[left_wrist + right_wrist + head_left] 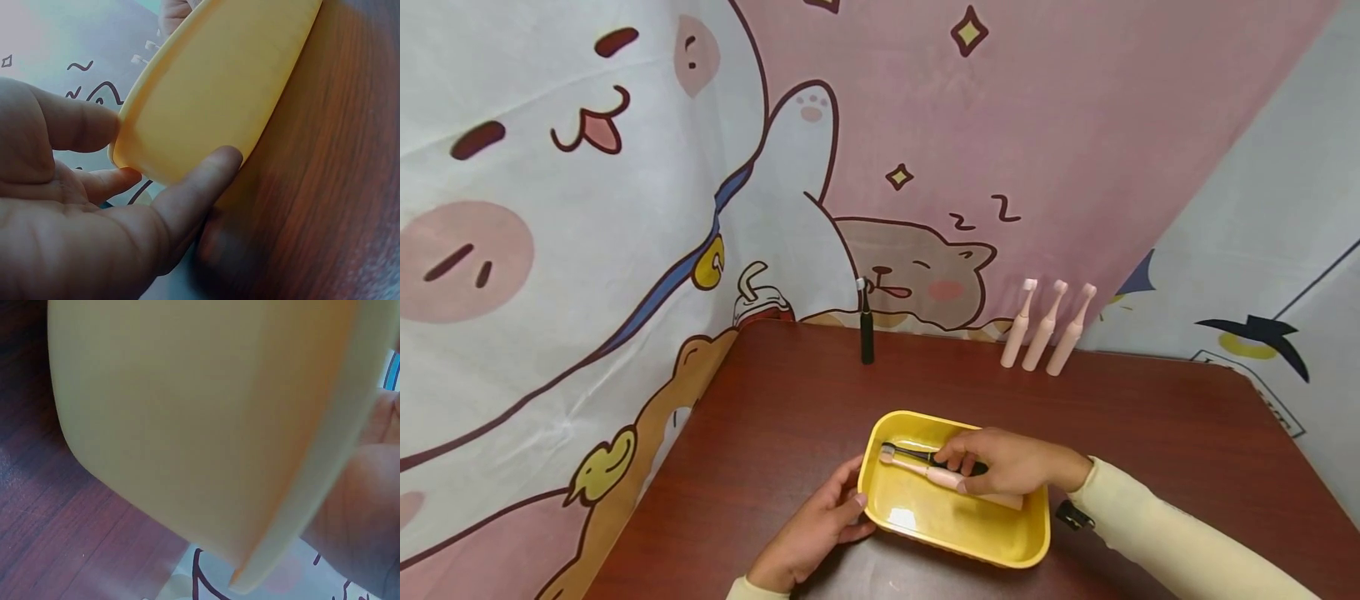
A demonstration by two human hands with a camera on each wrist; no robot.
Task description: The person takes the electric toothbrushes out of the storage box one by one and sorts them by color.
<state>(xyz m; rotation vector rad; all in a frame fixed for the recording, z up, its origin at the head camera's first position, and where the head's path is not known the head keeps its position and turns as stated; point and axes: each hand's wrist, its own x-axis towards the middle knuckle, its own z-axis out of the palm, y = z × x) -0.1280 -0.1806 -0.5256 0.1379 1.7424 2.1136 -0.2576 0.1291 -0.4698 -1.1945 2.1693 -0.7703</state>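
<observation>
A yellow plastic tray (pixel 955 546) stands on the table, holding a black electric toothbrush (pixel 912 452) and a pink one (pixel 943 477) side by side. My right hand (pixel 1011 461) reaches into it from the right. Its fingers pinch the black toothbrush's handle, while the thumb lies by the pink handle; the hand covers part of both. At the tray's left end my left hand (pixel 820 525) holds the rim and outer wall. Close up in the left wrist view, the left fingers (pixel 200 187) touch the tray's outside. The tray's wall (pixel 169 425) fills most of the right wrist view.
Against the back wall a black electric toothbrush (pixel 867 333) stands upright at the table's rear edge. Three pink electric toothbrushes (pixel 1042 333) lean in a row farther right. A cartoon-printed cloth (pixel 1037 125) borders the brown table (pixel 775 433) behind and at the sides.
</observation>
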